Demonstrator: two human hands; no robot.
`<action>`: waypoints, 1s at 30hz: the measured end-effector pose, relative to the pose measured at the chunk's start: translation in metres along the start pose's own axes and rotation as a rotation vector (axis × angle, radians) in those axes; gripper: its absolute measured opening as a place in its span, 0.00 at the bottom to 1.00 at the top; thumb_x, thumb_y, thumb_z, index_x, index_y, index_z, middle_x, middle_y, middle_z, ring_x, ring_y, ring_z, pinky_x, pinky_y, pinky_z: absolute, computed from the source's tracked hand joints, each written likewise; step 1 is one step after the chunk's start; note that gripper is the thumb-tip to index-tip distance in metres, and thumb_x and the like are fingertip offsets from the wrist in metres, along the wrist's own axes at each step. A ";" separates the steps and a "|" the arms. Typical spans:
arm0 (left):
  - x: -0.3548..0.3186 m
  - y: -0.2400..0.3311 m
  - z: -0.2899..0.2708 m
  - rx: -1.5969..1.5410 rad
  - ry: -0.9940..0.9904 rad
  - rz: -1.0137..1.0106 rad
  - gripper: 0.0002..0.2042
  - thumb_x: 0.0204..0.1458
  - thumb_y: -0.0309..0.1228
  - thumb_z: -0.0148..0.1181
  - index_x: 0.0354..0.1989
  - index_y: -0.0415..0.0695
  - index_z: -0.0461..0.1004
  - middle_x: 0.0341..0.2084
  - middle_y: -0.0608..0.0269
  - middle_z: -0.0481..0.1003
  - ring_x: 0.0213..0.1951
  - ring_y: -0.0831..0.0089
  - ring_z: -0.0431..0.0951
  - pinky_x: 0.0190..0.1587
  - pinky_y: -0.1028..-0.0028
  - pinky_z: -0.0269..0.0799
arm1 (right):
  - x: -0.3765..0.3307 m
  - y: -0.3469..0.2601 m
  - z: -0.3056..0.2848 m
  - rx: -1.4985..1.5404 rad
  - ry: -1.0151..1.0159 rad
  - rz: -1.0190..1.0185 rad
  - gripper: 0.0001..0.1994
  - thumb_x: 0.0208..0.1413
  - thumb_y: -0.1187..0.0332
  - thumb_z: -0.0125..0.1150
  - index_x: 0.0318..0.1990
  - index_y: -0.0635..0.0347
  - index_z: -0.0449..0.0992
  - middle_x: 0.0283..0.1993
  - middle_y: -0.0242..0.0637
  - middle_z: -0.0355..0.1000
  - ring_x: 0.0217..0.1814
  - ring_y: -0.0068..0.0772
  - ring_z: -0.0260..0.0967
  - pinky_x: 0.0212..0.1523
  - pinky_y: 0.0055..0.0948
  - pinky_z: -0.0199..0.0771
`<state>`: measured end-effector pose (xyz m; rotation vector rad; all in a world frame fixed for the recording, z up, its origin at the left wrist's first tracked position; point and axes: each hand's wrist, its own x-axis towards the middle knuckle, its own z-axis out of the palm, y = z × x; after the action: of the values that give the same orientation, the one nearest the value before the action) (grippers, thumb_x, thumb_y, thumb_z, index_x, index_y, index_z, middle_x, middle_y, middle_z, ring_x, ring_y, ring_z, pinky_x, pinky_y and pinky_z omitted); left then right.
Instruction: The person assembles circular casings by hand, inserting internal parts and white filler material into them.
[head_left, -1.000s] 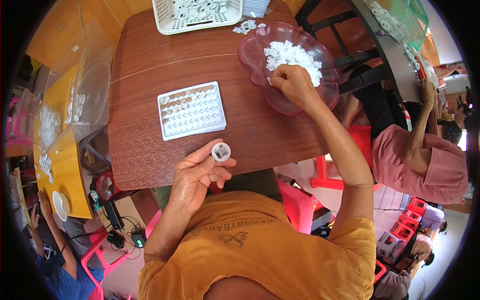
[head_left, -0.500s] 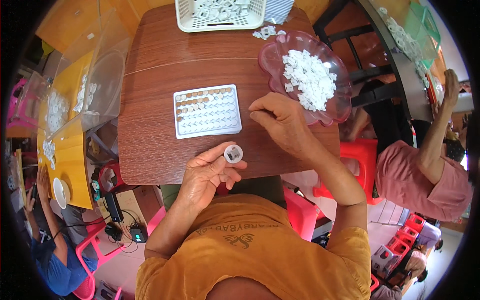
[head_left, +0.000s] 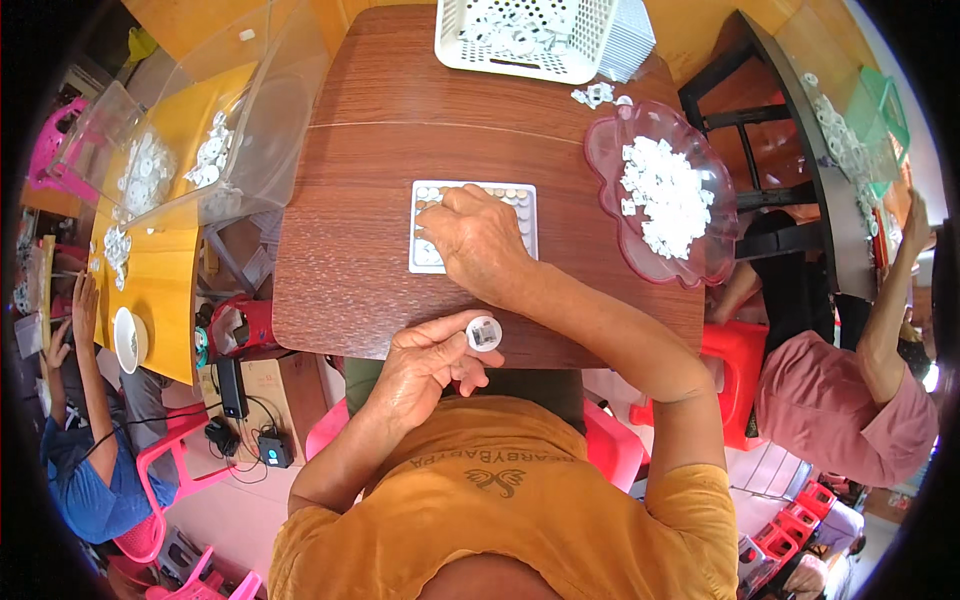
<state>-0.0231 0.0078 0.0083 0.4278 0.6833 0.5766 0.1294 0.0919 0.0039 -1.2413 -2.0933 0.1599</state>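
Note:
Between the thumb and fingers of my left hand [head_left: 422,362] is a small round white casing [head_left: 484,334], its face turned up with dark and metallic parts inside. It is held near the table's front edge. My right hand [head_left: 475,240] reaches over the white tray [head_left: 533,235] with its fingers bent and closed, the fingertips down at the tray's left part. Whether they grip one of the small discs cannot be seen. Rows of round brown and white discs [head_left: 511,192] fill part of the tray; my hand covers much of it.
Right of the tray stands a pink scalloped bowl [head_left: 600,195] heaped with small white parts [head_left: 665,195]. At the back are a white basket [head_left: 515,66] and stacked white trays [head_left: 628,45]. Clear bins [head_left: 265,130] stand on a yellow table [head_left: 170,270] at left. Other people sit on both sides.
My right hand has moved left from beside the pink bowl to over the tray. The left hand keeps the round casing in its grip. The whole view has shifted somewhat.

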 end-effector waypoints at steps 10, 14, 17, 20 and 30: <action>-0.007 0.002 -0.012 -0.030 0.024 0.053 0.18 0.57 0.30 0.51 0.52 0.32 0.66 0.31 0.43 0.76 0.24 0.70 0.76 0.24 0.77 0.69 | 0.004 -0.007 0.006 -0.072 0.030 -0.169 0.08 0.34 0.79 0.57 0.28 0.64 0.75 0.25 0.39 0.65 0.30 0.38 0.64 0.27 0.35 0.66; -0.007 0.003 -0.013 -0.034 0.028 0.048 0.18 0.56 0.30 0.52 0.52 0.32 0.66 0.31 0.43 0.76 0.24 0.70 0.77 0.24 0.77 0.69 | 0.005 -0.007 0.005 -0.065 0.017 -0.178 0.07 0.34 0.79 0.57 0.26 0.64 0.74 0.25 0.39 0.64 0.31 0.39 0.64 0.27 0.35 0.65; -0.007 0.005 -0.013 -0.037 0.038 0.056 0.19 0.56 0.31 0.52 0.52 0.32 0.66 0.31 0.43 0.76 0.24 0.70 0.77 0.24 0.77 0.69 | 0.008 -0.007 0.001 -0.043 0.021 -0.129 0.04 0.36 0.78 0.58 0.23 0.63 0.72 0.25 0.38 0.65 0.30 0.40 0.63 0.27 0.35 0.64; -0.006 0.007 -0.017 -0.046 0.032 0.082 0.19 0.56 0.32 0.53 0.53 0.32 0.66 0.31 0.43 0.76 0.25 0.70 0.77 0.24 0.77 0.69 | 0.002 -0.004 -0.003 0.047 0.050 -0.035 0.03 0.38 0.78 0.58 0.22 0.63 0.70 0.25 0.38 0.66 0.30 0.41 0.64 0.27 0.36 0.64; -0.002 0.012 -0.003 0.007 0.045 0.135 0.18 0.55 0.30 0.54 0.53 0.34 0.67 0.31 0.47 0.76 0.24 0.72 0.76 0.23 0.79 0.68 | -0.054 -0.037 -0.069 0.500 -0.035 0.530 0.03 0.44 0.75 0.61 0.27 0.63 0.73 0.25 0.41 0.68 0.29 0.42 0.67 0.29 0.35 0.66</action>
<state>-0.0303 0.0167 0.0137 0.4713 0.7029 0.7133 0.1612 0.0123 0.0447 -1.4358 -1.5620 0.8870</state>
